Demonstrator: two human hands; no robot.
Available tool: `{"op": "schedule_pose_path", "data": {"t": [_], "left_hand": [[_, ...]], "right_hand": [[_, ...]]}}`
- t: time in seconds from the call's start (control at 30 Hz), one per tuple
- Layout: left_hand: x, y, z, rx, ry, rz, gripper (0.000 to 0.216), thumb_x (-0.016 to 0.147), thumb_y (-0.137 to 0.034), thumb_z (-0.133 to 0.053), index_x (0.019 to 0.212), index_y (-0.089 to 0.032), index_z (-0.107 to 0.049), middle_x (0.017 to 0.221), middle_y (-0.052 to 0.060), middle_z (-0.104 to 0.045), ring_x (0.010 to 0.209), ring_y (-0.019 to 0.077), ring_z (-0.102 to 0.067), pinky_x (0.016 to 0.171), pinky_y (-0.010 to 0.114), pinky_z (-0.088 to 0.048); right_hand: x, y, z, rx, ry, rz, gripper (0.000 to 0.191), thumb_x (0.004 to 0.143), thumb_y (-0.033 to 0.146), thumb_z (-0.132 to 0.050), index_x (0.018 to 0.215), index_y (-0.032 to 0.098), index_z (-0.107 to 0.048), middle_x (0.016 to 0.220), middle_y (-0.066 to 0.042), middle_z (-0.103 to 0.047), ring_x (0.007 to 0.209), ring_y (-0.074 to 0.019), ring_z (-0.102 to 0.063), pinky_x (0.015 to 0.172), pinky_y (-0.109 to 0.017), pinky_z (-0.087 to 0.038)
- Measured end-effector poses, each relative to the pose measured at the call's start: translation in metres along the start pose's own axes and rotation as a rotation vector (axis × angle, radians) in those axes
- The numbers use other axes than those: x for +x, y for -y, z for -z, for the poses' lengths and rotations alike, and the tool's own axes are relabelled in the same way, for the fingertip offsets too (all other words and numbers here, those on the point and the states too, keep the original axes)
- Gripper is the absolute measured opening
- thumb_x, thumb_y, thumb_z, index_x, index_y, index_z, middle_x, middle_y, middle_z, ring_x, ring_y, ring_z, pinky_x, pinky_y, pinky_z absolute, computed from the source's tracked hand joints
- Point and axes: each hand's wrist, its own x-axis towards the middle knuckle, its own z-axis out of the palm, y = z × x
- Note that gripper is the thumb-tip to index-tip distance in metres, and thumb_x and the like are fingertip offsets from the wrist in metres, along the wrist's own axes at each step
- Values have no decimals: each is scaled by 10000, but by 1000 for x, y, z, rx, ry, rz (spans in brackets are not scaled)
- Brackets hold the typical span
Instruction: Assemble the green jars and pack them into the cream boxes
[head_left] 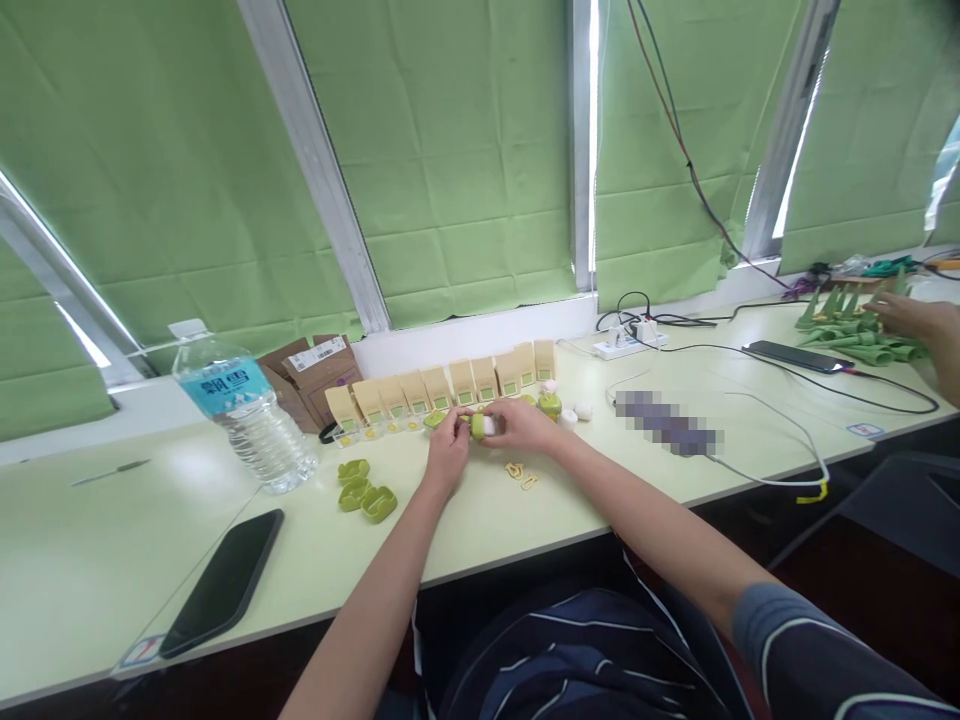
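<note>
Head view: the fingers (459, 420) of the left hand (448, 448) and those of the right hand (526, 426) meet over the middle of the bench (90, 540), closed from either side on a small green and white piece (480, 426). The piece sits between the two sets of fingertips, just above the bench top, and the fingers cover much of it, so its exact shape is hard to make out.

Just in front of the right hand lie a few small yellow loops (522, 474). Just behind the hands stands a row of small tan boxes (442, 388), with a green-capped piece (550, 404) and white round pieces (577, 411) at its right end. Left of the hands lie three green shells (366, 493), then a water bottle (244, 410) and a black phone (225, 580) lying face down or dark.

To the right a blurred patch (667, 424) hides something. Beyond it are a white cable (787, 440), a power strip (630, 342) and a second phone (799, 356). At the far right edge another person's hand (919, 320), cut off by the frame, rests by a heap of green cone-shaped parts (847, 335).
</note>
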Motion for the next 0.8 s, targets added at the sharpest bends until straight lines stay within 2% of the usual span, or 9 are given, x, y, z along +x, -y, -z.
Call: {"op": "schedule_pose_path", "data": {"t": [0.13,0.2,0.3,0.47,0.6,0.7,0.8], "left_hand": [[-1,-1,1,-65,24,25,255,951,-371,-402,980,-209,-597,761,12,-599,675,171,-552,671,295,-431],[-1,-1,1,-87,32,21,319,965,-456,-386,969,-210,-589,795,20,-614,690,172,-562,685,298,-441],[-2,0,1,-57,37,28,355,958,-522,-403,1000,-215,-577,770,11,-624,690,171,-566,683,293,-430],[-1,4,-1,-14,100,37,295,943,-440,-453,1068,-203,-578,775,8,-669,692,169,-581,698,295,-434],[0,6,-1,20,95,11,307,942,-366,-423,1088,-200,-637,970,47,-706,856,194,-619,794,318,-452],[0,3,0,30,91,7,311,939,-364,-434,1113,-210,-640,1027,46,-708,894,198,-630,817,323,-457],[-1,1,0,34,72,18,300,932,-381,-459,1114,-215,-630,939,36,-710,831,193,-637,785,319,-461]], "right_hand": [[1,-5,-1,21,10,-8,547,692,376,-838,1205,267,-684,997,-43,-658,736,-143,-582,707,-262,-421],[1,-7,-2,39,16,-16,612,653,400,-869,1225,289,-682,986,-39,-642,735,-144,-582,736,-278,-440],[3,-8,-2,87,7,-5,613,625,394,-889,1197,277,-703,993,-47,-632,780,-160,-589,773,-297,-456],[4,-7,-2,157,16,28,576,671,313,-869,1219,284,-694,1035,-45,-644,771,-149,-593,765,-291,-467],[3,-4,0,193,24,65,543,716,290,-835,1237,288,-682,1047,-42,-675,785,-150,-604,769,-288,-469],[2,-2,-1,214,-11,31,472,754,356,-799,1204,254,-699,1040,-50,-695,763,-144,-608,763,-284,-473],[3,-2,-2,210,-55,-40,430,786,436,-752,1163,233,-711,1036,-51,-707,745,-139,-610,736,-272,-468]]}}
